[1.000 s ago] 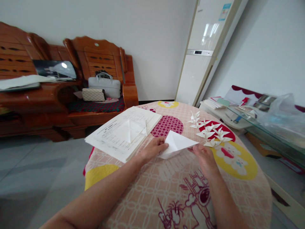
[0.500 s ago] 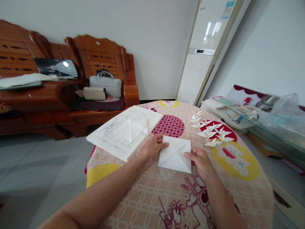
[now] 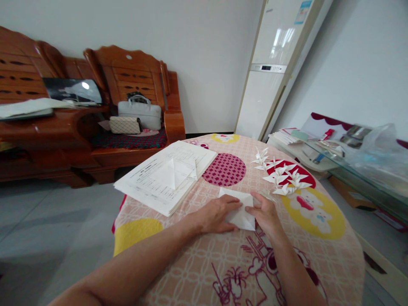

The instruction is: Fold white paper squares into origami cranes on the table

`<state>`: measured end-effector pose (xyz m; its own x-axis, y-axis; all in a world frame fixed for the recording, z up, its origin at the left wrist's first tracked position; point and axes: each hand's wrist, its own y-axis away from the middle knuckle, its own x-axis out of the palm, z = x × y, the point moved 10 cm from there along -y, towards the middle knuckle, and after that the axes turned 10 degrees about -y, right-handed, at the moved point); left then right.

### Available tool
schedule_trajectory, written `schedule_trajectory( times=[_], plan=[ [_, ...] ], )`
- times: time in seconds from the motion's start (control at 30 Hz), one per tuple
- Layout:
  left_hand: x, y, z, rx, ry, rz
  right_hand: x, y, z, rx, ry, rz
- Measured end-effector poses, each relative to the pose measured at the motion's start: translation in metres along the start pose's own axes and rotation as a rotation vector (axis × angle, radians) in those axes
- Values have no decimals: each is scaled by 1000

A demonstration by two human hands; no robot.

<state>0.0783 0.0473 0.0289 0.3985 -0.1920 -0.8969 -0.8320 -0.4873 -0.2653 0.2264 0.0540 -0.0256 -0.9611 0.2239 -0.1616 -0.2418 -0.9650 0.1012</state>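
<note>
A creased white square of folded paper (image 3: 244, 220) lies on the round table in front of me. My left hand (image 3: 217, 213) rests flat across its left part, fingers stretched out over the surface. At the right edge, my right hand (image 3: 265, 213) grips the square with the thumb on top; its other fingers are partly hidden. Several white paper cranes (image 3: 283, 177) stand in a group beyond my right hand. To the left is a stack of printed sheets (image 3: 153, 191), with more folded white paper (image 3: 174, 173) on top.
A patterned cloth (image 3: 197, 263) covers the round table. Behind it on the left stands a carved wooden bench (image 3: 174, 127) holding bags (image 3: 140, 114). A glass-topped stand (image 3: 350, 170) with papers and a plastic bag (image 3: 376, 142) is close by on the right.
My left hand has moved from the square's upper left corner onto its surface and flattened out. My right hand has shifted slightly up along the right edge.
</note>
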Motion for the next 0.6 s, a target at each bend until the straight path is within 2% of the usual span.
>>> schedule_trajectory(
  times=[0.27,0.37,0.43,0.47,0.5,0.57,0.6],
  plan=[
    [16,0,-22,91,-231,94,-11,-2,7,-76,193,-60],
    [15,0,-20,79,-189,97,-21,5,32,-225,341,-130],
    [11,0,-14,47,-125,85,-22,13,53,-341,345,-121],
    [8,-1,-11,31,-89,78,-16,17,61,-384,315,-51],
    [6,-1,-7,20,-53,72,-5,21,64,-392,299,80],
    [4,-2,-2,13,14,65,16,29,60,-334,267,331],
    [3,-2,1,14,44,64,22,32,58,-315,276,400]
  ],
)
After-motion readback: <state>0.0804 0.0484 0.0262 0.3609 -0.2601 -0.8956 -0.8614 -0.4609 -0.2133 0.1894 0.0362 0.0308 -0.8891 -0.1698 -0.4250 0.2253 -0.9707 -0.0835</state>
